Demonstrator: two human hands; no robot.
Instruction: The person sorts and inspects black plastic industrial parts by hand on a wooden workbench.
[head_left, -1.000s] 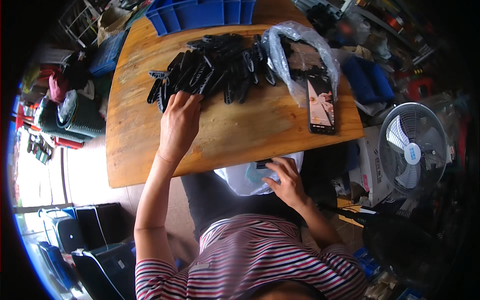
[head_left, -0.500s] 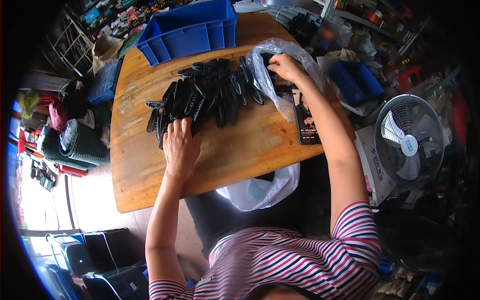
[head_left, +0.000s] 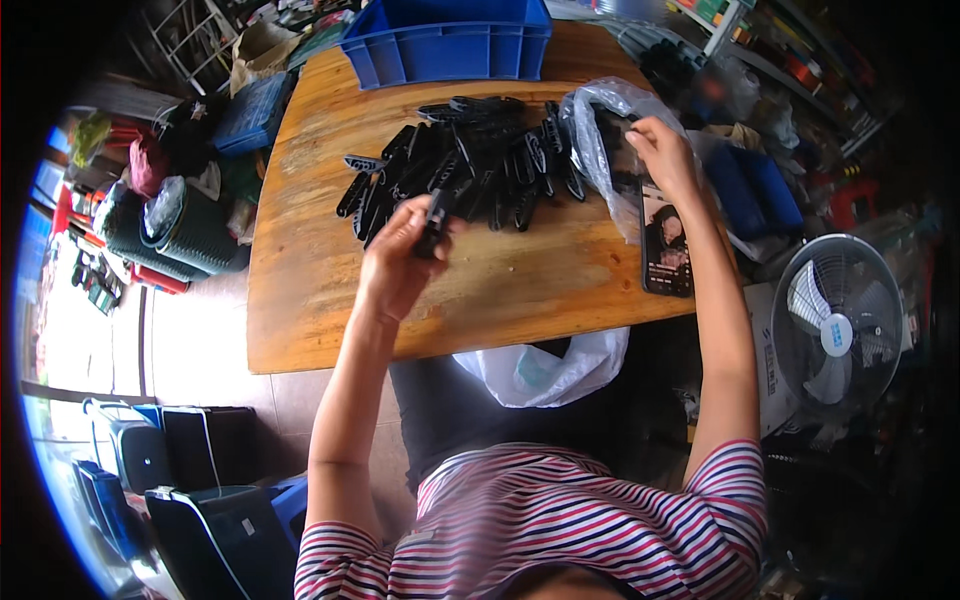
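My left hand (head_left: 392, 262) is raised over the near left part of the wooden table (head_left: 540, 290), its fingers closed round a black plastic piece (head_left: 437, 220) of long, narrow shape. Just beyond it lies a loose pile of similar black pieces (head_left: 480, 155), some with pale ribbed or patterned faces. To the right of the pile stands an open clear plastic bag (head_left: 612, 95). My right hand (head_left: 664, 158) is at the bag's mouth with thumb and fingers pinched together; what they hold, if anything, is too small and dark to make out.
A blue plastic bin (head_left: 450, 55) stands at the table's far edge. A phone (head_left: 665, 245) with a lit screen lies beside my right forearm. A white bag (head_left: 545, 372) hangs below the near edge. To the right is a standing fan (head_left: 836, 335); dark baskets (head_left: 190, 235) stand left.
My left hand has lifted from the pile's near edge with a black piece in it. My right hand has drawn up out of the clear bag to its mouth. The whole view has shifted.
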